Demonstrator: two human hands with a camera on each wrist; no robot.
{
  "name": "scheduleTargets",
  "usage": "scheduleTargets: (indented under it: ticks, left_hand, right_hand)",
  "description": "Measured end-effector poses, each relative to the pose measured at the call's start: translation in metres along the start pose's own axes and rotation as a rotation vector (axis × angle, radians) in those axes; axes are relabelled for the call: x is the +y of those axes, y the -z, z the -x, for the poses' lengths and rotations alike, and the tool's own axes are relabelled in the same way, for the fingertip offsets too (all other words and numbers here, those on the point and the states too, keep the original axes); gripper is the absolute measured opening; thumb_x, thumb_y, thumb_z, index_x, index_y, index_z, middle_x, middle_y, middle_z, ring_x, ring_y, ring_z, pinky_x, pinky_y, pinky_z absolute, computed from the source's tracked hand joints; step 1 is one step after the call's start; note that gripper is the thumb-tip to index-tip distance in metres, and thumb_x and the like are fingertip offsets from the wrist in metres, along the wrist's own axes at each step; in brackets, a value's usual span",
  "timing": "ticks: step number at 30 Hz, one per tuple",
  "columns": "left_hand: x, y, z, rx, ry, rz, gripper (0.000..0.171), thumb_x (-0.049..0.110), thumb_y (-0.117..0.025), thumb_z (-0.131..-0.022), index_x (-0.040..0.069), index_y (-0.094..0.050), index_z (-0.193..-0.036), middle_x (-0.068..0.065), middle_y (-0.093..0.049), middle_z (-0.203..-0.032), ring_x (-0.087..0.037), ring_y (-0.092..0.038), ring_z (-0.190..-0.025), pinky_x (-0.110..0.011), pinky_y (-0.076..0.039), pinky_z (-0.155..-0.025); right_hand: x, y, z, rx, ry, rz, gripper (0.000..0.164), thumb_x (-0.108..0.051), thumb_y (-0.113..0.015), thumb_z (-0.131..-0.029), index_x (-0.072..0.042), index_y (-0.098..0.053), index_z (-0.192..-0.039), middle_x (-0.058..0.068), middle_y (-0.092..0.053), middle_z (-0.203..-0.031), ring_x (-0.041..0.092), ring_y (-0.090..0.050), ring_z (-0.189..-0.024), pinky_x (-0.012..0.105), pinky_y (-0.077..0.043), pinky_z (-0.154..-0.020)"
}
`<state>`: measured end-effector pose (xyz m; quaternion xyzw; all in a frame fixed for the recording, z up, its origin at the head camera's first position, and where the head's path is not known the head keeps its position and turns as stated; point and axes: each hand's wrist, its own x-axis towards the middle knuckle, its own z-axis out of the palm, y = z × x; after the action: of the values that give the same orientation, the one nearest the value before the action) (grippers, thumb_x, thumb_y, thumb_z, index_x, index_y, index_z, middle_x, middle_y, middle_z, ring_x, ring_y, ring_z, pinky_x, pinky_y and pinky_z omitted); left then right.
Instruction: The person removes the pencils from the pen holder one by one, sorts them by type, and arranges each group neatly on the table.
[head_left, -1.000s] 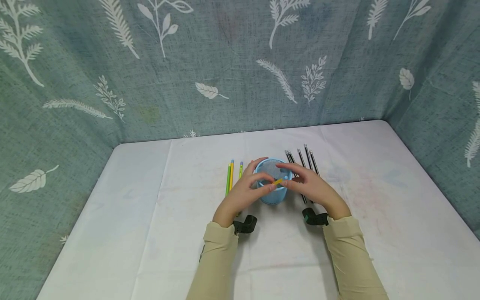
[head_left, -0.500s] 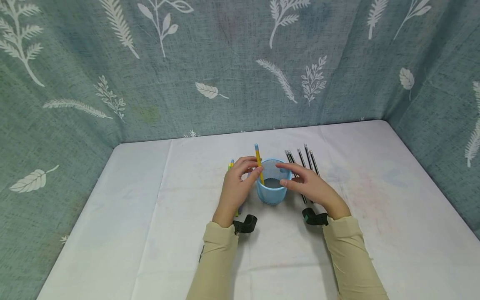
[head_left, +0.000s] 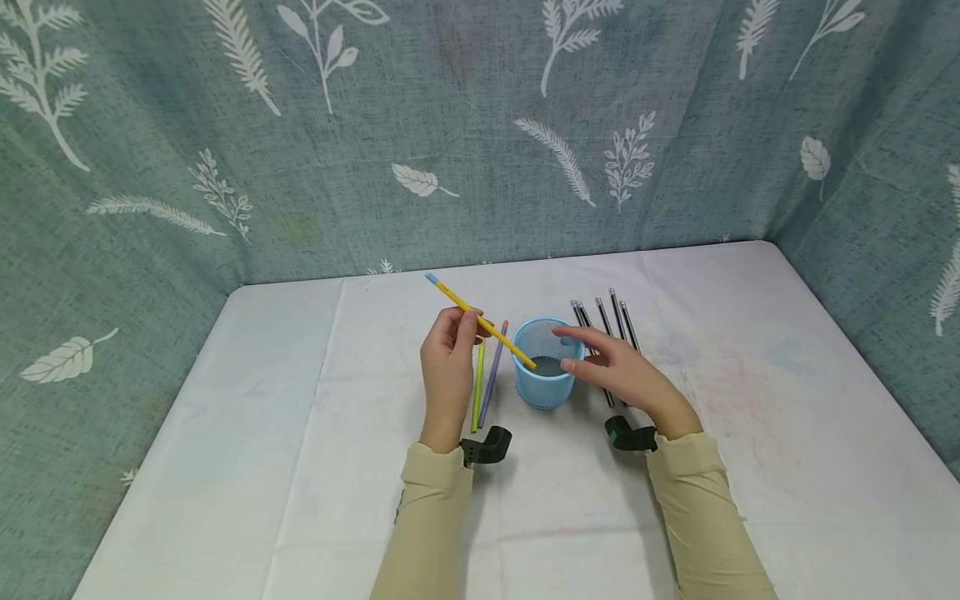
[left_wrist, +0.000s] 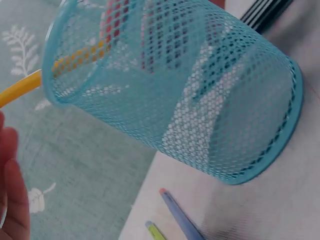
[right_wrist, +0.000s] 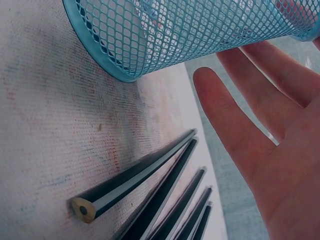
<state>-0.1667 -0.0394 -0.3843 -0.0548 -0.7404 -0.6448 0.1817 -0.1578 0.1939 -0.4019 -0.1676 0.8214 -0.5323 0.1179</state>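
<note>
My left hand (head_left: 450, 354) pinches a yellow pencil (head_left: 498, 335) with a blue end between thumb and fingers. The pencil slants across the left rim of a light blue mesh pencil cup (head_left: 545, 392), its lower end over the opening and its blue end up and left. At the cup's right side, my right hand (head_left: 618, 371) holds the rim, with index finger and thumb reaching over it. Other fingers (right_wrist: 225, 107) extend along the outside in the right wrist view. A lime green pencil (head_left: 477, 387) and a lavender pencil (head_left: 492, 379) lie beside my left hand.
Several black pencils (head_left: 603, 312) lie on the white-covered table (head_left: 360, 467), right of the cup and partly under my right hand. A grey-green leaf-print curtain (head_left: 465, 125) stands behind and along both sides of the table.
My left hand moves left, away from the cup's middle, turning the yellow pencil from near the right fingers through upright to a leftward slant. The lavender pencil comes into view. Right hand and cup stay put.
</note>
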Motion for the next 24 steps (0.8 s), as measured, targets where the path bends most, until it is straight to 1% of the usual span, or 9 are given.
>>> scheduleTargets:
  ticks: [3, 6, 8, 13, 15, 16, 18, 21, 24]
  left_hand:
    - [0.013, 0.003, 0.001, 0.032, -0.009, 0.069, 0.025, 0.026, -0.047, -0.093, 0.004, -0.058, -0.095, -0.007, -0.061, -0.08, -0.023, -0.057, -0.074, -0.032, -0.048, -0.072]
    - [0.026, 0.005, 0.004, 0.05, -0.014, 0.099, 0.023, 0.021, -0.045, -0.095, 0.001, -0.056, -0.094, -0.01, -0.057, -0.077, -0.03, -0.056, -0.072, -0.035, -0.048, -0.07]
    - [0.028, 0.005, 0.005, 0.06, -0.022, 0.117, 0.022, 0.02, -0.045, -0.095, 0.001, -0.055, -0.093, -0.012, -0.056, -0.076, -0.032, -0.054, -0.071, -0.036, -0.049, -0.069]
    - [0.008, 0.008, 0.002, 0.126, -0.057, 0.157, 0.027, 0.03, -0.044, -0.094, 0.003, -0.051, -0.09, -0.012, -0.052, -0.077, -0.026, -0.051, -0.067, -0.031, -0.048, -0.063]
    - [0.001, 0.009, 0.0, 0.137, -0.059, 0.17, 0.029, 0.032, -0.045, -0.094, 0.004, -0.05, -0.09, -0.012, -0.05, -0.077, -0.023, -0.05, -0.065, -0.03, -0.048, -0.061]
    - [0.002, 0.01, 0.0, 0.13, -0.051, 0.167, 0.029, 0.032, -0.045, -0.094, 0.003, -0.05, -0.09, -0.012, -0.05, -0.076, -0.023, -0.049, -0.064, -0.029, -0.048, -0.06]
    - [0.007, 0.011, 0.0, 0.094, -0.023, 0.152, 0.028, 0.028, -0.046, -0.094, 0.001, -0.051, -0.091, -0.012, -0.05, -0.074, -0.024, -0.05, -0.063, -0.029, -0.048, -0.061]
    - [0.016, 0.011, 0.002, 0.032, 0.02, 0.098, 0.025, 0.024, -0.047, -0.094, 0.0, -0.054, -0.091, -0.012, -0.052, -0.073, -0.026, -0.051, -0.064, -0.031, -0.048, -0.064]
    - [0.024, 0.009, 0.004, -0.016, 0.042, 0.037, 0.024, 0.022, -0.047, -0.093, -0.001, -0.054, -0.091, -0.013, -0.055, -0.076, -0.027, -0.053, -0.067, -0.033, -0.048, -0.066]
  right_hand:
    - [0.0, 0.0, 0.0, 0.002, 0.002, -0.005, 0.046, -0.043, -0.058, -0.084, -0.036, -0.045, -0.127, -0.007, -0.035, -0.136, 0.028, -0.044, -0.117, 0.04, -0.042, -0.087]
    - [0.0, 0.0, 0.0, 0.0, 0.006, -0.008, 0.046, -0.042, -0.058, -0.084, -0.036, -0.044, -0.128, -0.008, -0.035, -0.136, 0.026, -0.043, -0.118, 0.04, -0.042, -0.087]
    - [0.001, 0.0, 0.0, -0.003, 0.009, -0.011, 0.046, -0.042, -0.058, -0.084, -0.036, -0.044, -0.128, -0.008, -0.035, -0.136, 0.025, -0.042, -0.119, 0.04, -0.041, -0.088]
    - [0.001, 0.0, -0.001, -0.002, 0.012, -0.019, 0.046, -0.041, -0.058, -0.084, -0.036, -0.045, -0.128, -0.009, -0.036, -0.136, 0.026, -0.04, -0.121, 0.041, -0.039, -0.09]
    - [0.001, 0.0, -0.001, -0.006, 0.018, -0.019, 0.046, -0.041, -0.058, -0.084, -0.035, -0.044, -0.128, -0.007, -0.035, -0.137, 0.027, -0.039, -0.122, 0.042, -0.039, -0.091]
    - [0.001, 0.0, -0.001, -0.006, 0.018, -0.021, 0.047, -0.041, -0.058, -0.084, -0.034, -0.044, -0.128, -0.006, -0.035, -0.137, 0.027, -0.039, -0.122, 0.042, -0.039, -0.09]
    - [0.0, 0.0, 0.0, -0.012, 0.02, -0.024, 0.047, -0.041, -0.058, -0.085, -0.034, -0.044, -0.129, -0.006, -0.034, -0.138, 0.027, -0.038, -0.122, 0.043, -0.039, -0.091]
    - [-0.001, 0.001, 0.0, -0.015, 0.014, -0.023, 0.047, -0.041, -0.057, -0.085, -0.035, -0.043, -0.129, -0.007, -0.034, -0.138, 0.026, -0.038, -0.122, 0.042, -0.038, -0.091]
    - [-0.001, 0.0, 0.001, -0.011, 0.006, -0.023, 0.046, -0.041, -0.058, -0.085, -0.037, -0.044, -0.128, -0.009, -0.034, -0.137, 0.024, -0.038, -0.122, 0.042, -0.038, -0.091]
